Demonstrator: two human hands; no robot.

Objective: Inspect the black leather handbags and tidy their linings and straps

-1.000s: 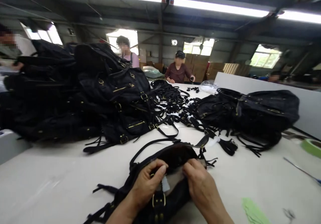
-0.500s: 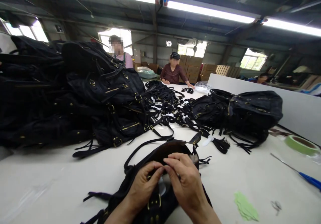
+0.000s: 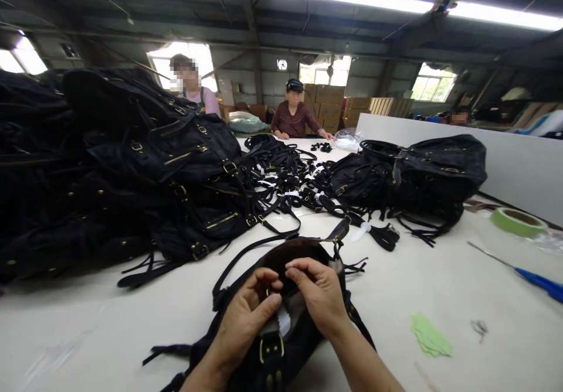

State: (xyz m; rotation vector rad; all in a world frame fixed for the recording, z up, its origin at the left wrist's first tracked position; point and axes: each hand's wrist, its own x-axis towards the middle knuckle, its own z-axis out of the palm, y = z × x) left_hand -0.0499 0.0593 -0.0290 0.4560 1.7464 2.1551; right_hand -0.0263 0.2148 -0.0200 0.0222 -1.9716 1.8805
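Your left hand (image 3: 246, 316) and right hand (image 3: 323, 295) meet at the open mouth of the black handbag (image 3: 272, 365), fingertips pinched shut on its rim (a white tag (image 3: 284, 321) shows beneath). The handbag lies mid-way along the near edge of the worktop (image 3: 88, 321). A heap of black bags (image 3: 132, 163) fills the left side, and a green tape roll (image 3: 519, 221) lies near the right edge.

The white tabletop (image 3: 440, 286) carries a heap of black bags (image 3: 109, 169), loose straps (image 3: 285, 175), an open black bag (image 3: 299, 336), a green tape roll (image 3: 518, 221) and a green paper scrap (image 3: 428, 336).
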